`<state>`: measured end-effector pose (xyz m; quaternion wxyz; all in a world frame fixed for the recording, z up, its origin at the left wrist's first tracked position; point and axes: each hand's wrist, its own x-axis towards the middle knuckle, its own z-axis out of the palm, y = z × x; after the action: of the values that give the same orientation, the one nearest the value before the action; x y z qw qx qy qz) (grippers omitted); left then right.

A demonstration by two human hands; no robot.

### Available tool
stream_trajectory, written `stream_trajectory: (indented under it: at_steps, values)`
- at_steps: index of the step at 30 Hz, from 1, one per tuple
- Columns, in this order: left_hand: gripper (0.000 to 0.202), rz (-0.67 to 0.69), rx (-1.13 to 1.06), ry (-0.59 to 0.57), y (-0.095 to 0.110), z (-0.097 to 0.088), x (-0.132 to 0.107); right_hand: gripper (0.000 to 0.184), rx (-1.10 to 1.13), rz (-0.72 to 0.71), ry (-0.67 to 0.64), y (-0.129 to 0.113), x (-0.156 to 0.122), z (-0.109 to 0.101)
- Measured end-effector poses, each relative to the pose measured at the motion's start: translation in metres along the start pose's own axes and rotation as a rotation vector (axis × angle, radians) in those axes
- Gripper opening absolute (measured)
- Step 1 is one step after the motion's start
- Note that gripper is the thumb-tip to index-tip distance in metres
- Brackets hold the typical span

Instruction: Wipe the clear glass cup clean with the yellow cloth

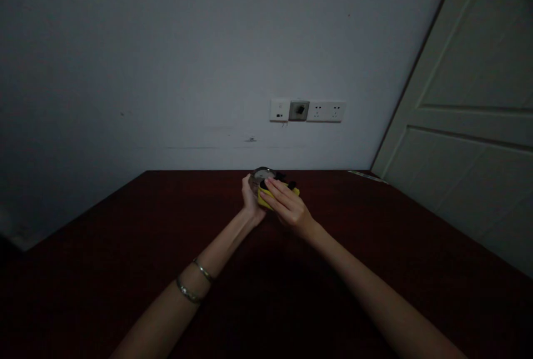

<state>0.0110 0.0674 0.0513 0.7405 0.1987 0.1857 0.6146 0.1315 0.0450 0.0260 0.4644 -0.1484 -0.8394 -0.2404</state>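
My left hand (251, 199) grips a round, glassy container with a shiny rim (263, 172) from its left side. Against the container's near right side, my right hand (290, 207) presses a yellow piece with black parts (264, 201), which looks like a cloth or sponge. The right fingers lie over this piece, nearly straight and close together. Both hands meet above the far part of the dark red tabletop (200, 198). The fingers of my left hand are mostly hidden behind the container, and the dim light blurs its details.
A pale wall (200, 70) rises behind the table's far edge. Mounted on it are white sockets (325, 111) and a grey wall plate (298, 110). To the right stands a light panelled door (466, 125). A thin pale strip (367, 176) lies at the table's far right corner.
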Motion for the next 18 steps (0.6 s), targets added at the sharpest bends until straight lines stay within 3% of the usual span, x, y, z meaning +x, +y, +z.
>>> stream_trajectory:
  at_steps: [5, 11, 18]
  values:
    - [0.037, 0.141, 0.195, -0.059, -0.005, -0.001, 0.001, 0.042, -0.001, 0.005, 0.025, 0.0, 0.003, -0.004]
    - [0.052, 0.013, 0.576, -0.209, -0.005, -0.012, 0.003, 0.051, 0.071, 0.145, 0.053, 0.0, 0.006, -0.006]
    - [0.033, 0.191, 0.831, -0.352, -0.002, -0.013, -0.001, 0.041, 0.18, 0.462, 0.3, 0.005, 0.017, -0.01]
